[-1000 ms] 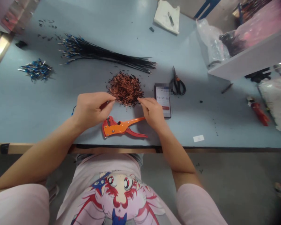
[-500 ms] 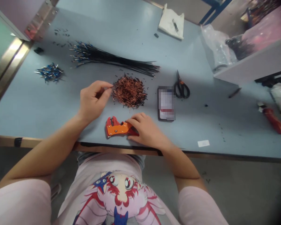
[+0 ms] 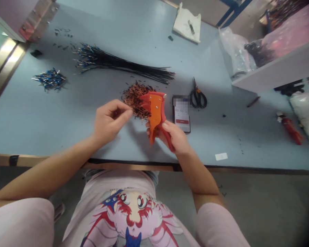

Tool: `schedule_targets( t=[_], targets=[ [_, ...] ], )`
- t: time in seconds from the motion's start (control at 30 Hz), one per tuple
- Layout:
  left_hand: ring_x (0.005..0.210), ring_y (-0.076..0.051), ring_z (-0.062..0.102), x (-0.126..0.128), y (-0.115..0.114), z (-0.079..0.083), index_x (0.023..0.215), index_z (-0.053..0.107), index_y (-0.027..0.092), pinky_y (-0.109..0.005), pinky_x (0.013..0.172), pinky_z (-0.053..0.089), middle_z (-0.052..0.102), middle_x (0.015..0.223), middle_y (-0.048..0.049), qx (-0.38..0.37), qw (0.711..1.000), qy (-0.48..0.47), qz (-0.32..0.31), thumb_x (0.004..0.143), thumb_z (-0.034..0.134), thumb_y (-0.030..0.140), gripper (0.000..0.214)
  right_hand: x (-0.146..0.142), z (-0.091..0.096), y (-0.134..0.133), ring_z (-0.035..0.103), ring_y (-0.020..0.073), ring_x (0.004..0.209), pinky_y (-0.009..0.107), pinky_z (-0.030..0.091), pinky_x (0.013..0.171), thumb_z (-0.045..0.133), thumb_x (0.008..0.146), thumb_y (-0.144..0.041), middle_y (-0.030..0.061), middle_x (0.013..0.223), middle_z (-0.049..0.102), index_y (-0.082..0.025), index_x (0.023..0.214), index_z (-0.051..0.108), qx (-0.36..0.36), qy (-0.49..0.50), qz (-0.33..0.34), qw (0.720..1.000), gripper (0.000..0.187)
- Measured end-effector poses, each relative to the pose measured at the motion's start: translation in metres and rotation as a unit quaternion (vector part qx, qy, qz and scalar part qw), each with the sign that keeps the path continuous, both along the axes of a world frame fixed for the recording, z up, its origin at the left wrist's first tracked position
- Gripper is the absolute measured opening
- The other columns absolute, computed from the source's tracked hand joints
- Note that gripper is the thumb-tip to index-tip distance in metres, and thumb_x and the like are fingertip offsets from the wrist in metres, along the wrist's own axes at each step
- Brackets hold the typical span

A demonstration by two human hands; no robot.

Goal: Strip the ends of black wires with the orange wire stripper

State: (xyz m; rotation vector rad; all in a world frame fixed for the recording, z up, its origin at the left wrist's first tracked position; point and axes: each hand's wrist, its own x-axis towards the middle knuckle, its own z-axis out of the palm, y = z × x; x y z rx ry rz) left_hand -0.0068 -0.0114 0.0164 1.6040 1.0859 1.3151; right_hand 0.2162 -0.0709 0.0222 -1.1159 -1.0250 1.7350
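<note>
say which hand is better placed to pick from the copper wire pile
Left, likely. The left hand sits just beside the copper wire pile, fingers pinched with nothing large in them, while the right hand is busy holding the orange wire stripper.

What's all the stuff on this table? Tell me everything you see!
wire stripper: one, orange and red, held up above the table
copper wire scraps: one heap, coppery brown, middle of the table
wires: one bundle, black with blue ends, behind the heap
crimp terminals: one pile, blue and silver, far left
phone: one, dark edge, right of the stripper
scissors: one pair, black and orange, beside the phone
plastic bag: one, clear, back right
white cloth: one, white, back edge
left hand: one, fingertips pinched, beside the heap
right hand: one, gripping the stripper
</note>
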Motion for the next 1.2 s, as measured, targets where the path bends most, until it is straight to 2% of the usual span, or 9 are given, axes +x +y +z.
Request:
schedule_targets(
  t=[0.1, 0.2, 0.3, 0.5, 0.83, 0.97, 1.2],
  targets=[
    [0.063, -0.011, 0.057, 0.009, -0.012, -0.004, 0.081, 0.07, 0.019, -0.024, 0.059, 0.044, 0.067, 0.072, 0.0013, -0.059, 0.995, -0.026, -0.071, 0.083, 0.069, 0.026, 0.007, -0.013, -0.008, -0.002, 0.069, 0.0184, 0.077, 0.035, 0.06, 0.07, 0.071, 0.085, -0.052, 0.0085, 0.099, 0.072, -0.016, 0.106, 0.067, -0.077, 0.107, -0.004, 0.991, 0.042],
    [0.066, -0.011, 0.059, 0.012, -0.015, -0.009, 0.084, 0.07, 0.018, -0.023, 0.06, 0.046, 0.069, 0.076, -0.0001, -0.114, 0.987, -0.057, -0.098, 0.082, 0.07, 0.029, 0.011, -0.016, -0.007, -0.004, 0.07, 0.0177, 0.077, 0.037, 0.063, 0.072, 0.079, 0.082, -0.046, 0.0079, 0.098, 0.072, -0.015, 0.107, 0.067, -0.089, 0.154, 0.029, 0.984, 0.041],
    [0.067, -0.012, 0.06, 0.012, -0.014, -0.012, 0.082, 0.07, 0.018, -0.024, 0.062, 0.047, 0.069, 0.076, -0.001, -0.152, 0.978, -0.074, -0.125, 0.081, 0.072, 0.031, 0.014, -0.012, -0.005, -0.004, 0.071, 0.0181, 0.079, 0.042, 0.064, 0.076, 0.076, 0.085, -0.043, 0.0074, 0.097, 0.072, -0.014, 0.109, 0.067, -0.105, 0.206, 0.069, 0.97, 0.039],
    [0.082, -0.017, 0.07, 0.014, -0.016, -0.01, 0.088, 0.074, 0.018, -0.03, 0.078, 0.057, 0.076, 0.088, -0.0038, -0.176, 0.96, -0.114, -0.183, 0.083, 0.07, 0.027, 0.011, -0.011, -0.012, -0.005, 0.073, 0.018, 0.079, 0.041, 0.065, 0.076, 0.072, 0.088, -0.042, 0.0054, 0.095, 0.071, -0.014, 0.11, 0.066, -0.128, 0.297, 0.144, 0.935, 0.037],
    [0.085, -0.014, 0.072, 0.018, -0.019, -0.012, 0.087, 0.076, 0.017, -0.022, 0.081, 0.056, 0.077, 0.09, -0.0022, -0.144, 0.958, -0.131, -0.21, 0.084, 0.067, 0.019, 0.01, -0.012, -0.016, -0.006, 0.069, 0.0156, 0.074, 0.04, 0.064, 0.075, 0.07, 0.089, -0.046, 0.003, 0.091, 0.068, -0.015, 0.113, 0.062, -0.135, 0.317, 0.161, 0.925, 0.04],
    [0.084, -0.014, 0.072, 0.018, -0.02, -0.012, 0.085, 0.076, 0.018, -0.022, 0.079, 0.056, 0.077, 0.089, -0.0021, -0.143, 0.961, -0.124, -0.202, 0.082, 0.065, 0.016, 0.011, -0.014, -0.016, -0.007, 0.064, 0.0126, 0.062, 0.037, 0.064, 0.064, 0.071, 0.087, -0.051, -0.0004, 0.082, 0.065, -0.016, 0.106, 0.059, -0.146, 0.29, 0.151, 0.934, 0.041],
    [0.087, -0.017, 0.072, 0.017, -0.02, -0.011, 0.083, 0.075, 0.019, -0.027, 0.081, 0.057, 0.077, 0.09, -0.0042, -0.158, 0.962, -0.094, -0.204, 0.082, 0.065, 0.022, 0.011, -0.017, -0.007, -0.01, 0.051, 0.0077, 0.045, 0.027, 0.056, 0.047, 0.073, 0.085, -0.054, -0.0061, 0.068, 0.058, -0.019, 0.097, 0.054, -0.153, 0.246, 0.138, 0.947, 0.042]
  ],
)
